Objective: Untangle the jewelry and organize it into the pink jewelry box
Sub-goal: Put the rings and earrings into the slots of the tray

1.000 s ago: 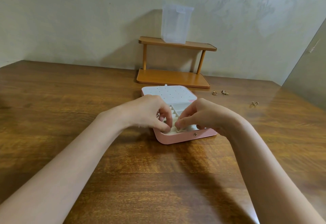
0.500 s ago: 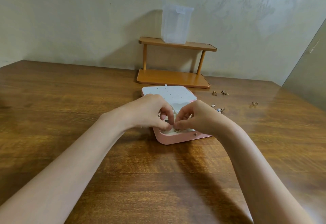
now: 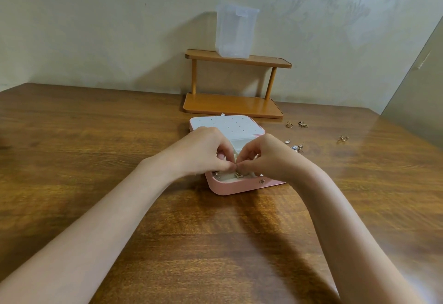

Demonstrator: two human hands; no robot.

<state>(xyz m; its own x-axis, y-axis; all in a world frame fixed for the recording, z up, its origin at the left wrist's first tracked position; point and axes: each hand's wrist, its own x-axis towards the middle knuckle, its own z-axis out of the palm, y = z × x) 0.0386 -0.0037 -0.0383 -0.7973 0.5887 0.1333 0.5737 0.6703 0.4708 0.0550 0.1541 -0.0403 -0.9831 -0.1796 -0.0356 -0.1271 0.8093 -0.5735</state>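
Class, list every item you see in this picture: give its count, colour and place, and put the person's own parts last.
Pink jewelry box: one, open, table centre.
Gold jewelry pieces in box: a few, near compartments.
Loose gold jewelry pieces: several, on table right of box.
Orange two-tier wooden shelf: one, against wall.
Clear plastic container: one, on top tier.
Brown wooden table: one.
Left hand, right hand: fingers pinched together over box; what they hold is hidden.
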